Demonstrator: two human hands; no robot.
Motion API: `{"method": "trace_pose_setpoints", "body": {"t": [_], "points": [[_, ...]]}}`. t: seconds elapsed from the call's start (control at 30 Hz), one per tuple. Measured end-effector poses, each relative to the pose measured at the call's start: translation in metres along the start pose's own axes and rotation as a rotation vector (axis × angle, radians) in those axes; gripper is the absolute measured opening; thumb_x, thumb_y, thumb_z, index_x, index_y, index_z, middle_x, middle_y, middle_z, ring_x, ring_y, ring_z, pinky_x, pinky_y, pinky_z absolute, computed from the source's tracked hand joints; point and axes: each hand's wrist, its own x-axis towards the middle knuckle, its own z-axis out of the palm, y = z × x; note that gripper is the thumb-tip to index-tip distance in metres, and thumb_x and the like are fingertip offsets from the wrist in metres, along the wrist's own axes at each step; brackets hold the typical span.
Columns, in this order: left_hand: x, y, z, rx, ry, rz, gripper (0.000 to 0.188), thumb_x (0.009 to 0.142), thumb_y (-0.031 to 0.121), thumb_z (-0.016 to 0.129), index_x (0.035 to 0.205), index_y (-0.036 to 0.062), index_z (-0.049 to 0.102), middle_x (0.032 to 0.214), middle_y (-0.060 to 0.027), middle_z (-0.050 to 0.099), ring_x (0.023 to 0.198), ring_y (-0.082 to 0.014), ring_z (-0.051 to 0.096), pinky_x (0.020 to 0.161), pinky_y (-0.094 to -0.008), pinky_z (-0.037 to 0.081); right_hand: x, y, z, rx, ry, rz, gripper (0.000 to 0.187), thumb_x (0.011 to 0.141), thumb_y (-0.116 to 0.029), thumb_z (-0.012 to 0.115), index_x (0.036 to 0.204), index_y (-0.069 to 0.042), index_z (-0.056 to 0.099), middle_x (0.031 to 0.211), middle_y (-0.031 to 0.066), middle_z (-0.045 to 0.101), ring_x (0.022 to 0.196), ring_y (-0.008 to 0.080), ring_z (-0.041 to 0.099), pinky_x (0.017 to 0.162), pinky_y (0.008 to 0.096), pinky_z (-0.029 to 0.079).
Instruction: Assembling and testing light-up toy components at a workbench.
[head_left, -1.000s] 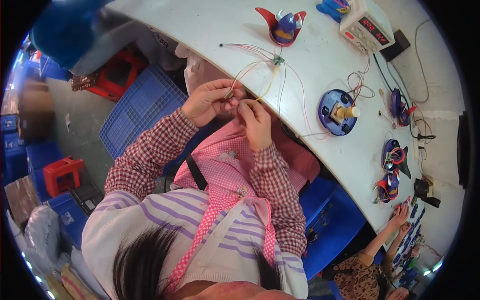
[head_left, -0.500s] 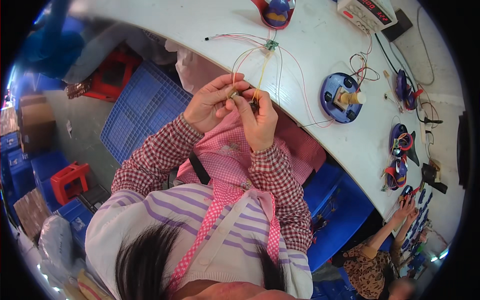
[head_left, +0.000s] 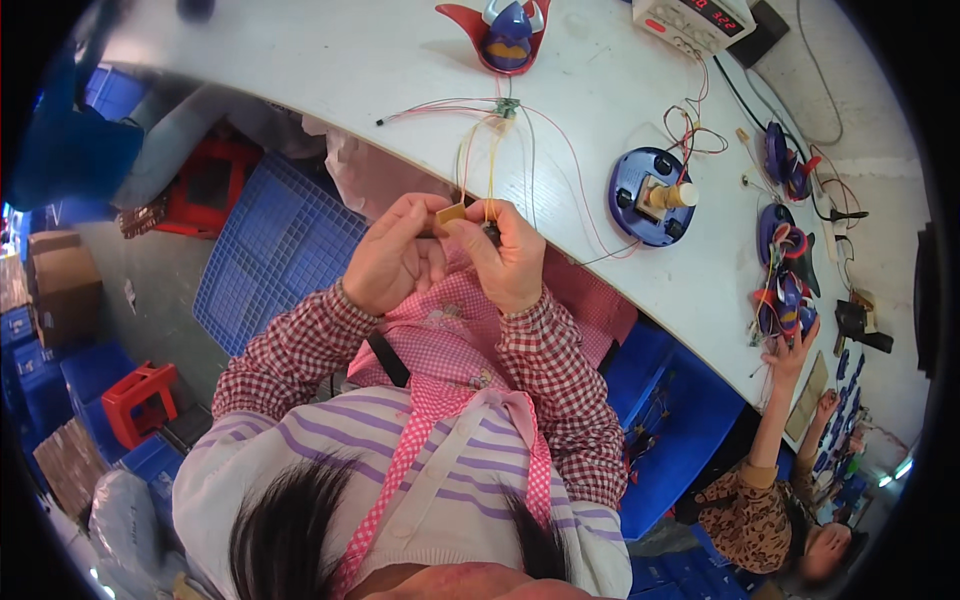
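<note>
A small tan square piece [head_left: 450,214] is pinched between the fingertips of my left hand [head_left: 388,258] and the thumb side of my right hand [head_left: 512,262]. Both hands are closed, held just off the near table edge. A small dark part [head_left: 491,231] sits in my right fingers, partly hidden by them. Yellow and red wires run from my hands up to a green circuit board [head_left: 508,107] on the table. Other thin wires spread from that board, one bundle leftward, others toward the round purple base [head_left: 636,222]. Beyond the board stands a purple toy figure [head_left: 508,35] with horns and a red cape.
A power supply [head_left: 680,22] with a red display stands at the far right of the white table [head_left: 330,55]. More purple toy parts [head_left: 775,235] lie along the right. A co-worker's hand [head_left: 790,350] reaches there. Blue crates [head_left: 665,430] are below the table edge.
My hands have shifted left and down in view, and the tan piece now shows its flat face. The co-worker's hand has reached up to the toy parts on the right.
</note>
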Motion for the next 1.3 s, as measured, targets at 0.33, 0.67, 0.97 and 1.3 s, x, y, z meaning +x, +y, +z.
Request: {"method": "trace_pose_setpoints", "body": {"t": [0.33,0.67,0.97,1.3], "points": [[0.005,0.014,0.012,0.266,-0.044,-0.022,0.015,0.095,0.015,0.047,0.101,0.0006,0.048,0.073,-0.0104,0.057,0.054,-0.0136,0.057,0.044,-0.0167,0.045,-0.008,-0.003,-0.004,-0.166,0.017,-0.084,0.01,0.081,-0.006,0.064,0.086,0.001,0.059,0.072,0.0039,0.058,0.056,0.0095,0.048,0.053,0.0197,0.041],[0.042,0.06,0.045,1.433,0.027,0.306,0.02,0.089,0.014,0.054,0.104,0.0003,0.056,0.08,-0.0062,0.056,0.064,-0.0132,0.053,0.057,-0.0218,0.045,-0.013,0.004,-0.02,-0.155,0.079,-0.067,0.012,0.082,-0.006,0.065,0.09,0.002,0.059,0.071,0.0036,0.06,0.055,0.0097,0.049,0.052,0.0198,0.042],[0.165,0.077,0.028,1.867,-0.495,0.737,0.019,0.086,0.017,0.058,0.098,0.0052,0.065,0.087,-0.0046,0.05,0.074,-0.0166,0.049,0.066,-0.026,0.042,-0.014,0.0,-0.019,0.146,0.057,0.186,0.012,0.085,-0.006,0.063,0.09,0.002,0.055,0.071,0.0053,0.059,0.056,0.0096,0.052,0.051,0.0179,0.043],[0.167,0.08,0.045,1.538,-0.386,0.193,0.009,0.083,0.011,0.062,0.086,0.0033,0.065,0.082,-0.0006,0.051,0.071,-0.0106,0.046,0.064,-0.021,0.038,-0.012,-0.001,-0.023,0.5,0.034,0.444,0.013,0.086,-0.006,0.061,0.092,0.001,0.051,0.074,0.0085,0.06,0.057,0.0109,0.056,0.05,0.0188,0.048]]}}
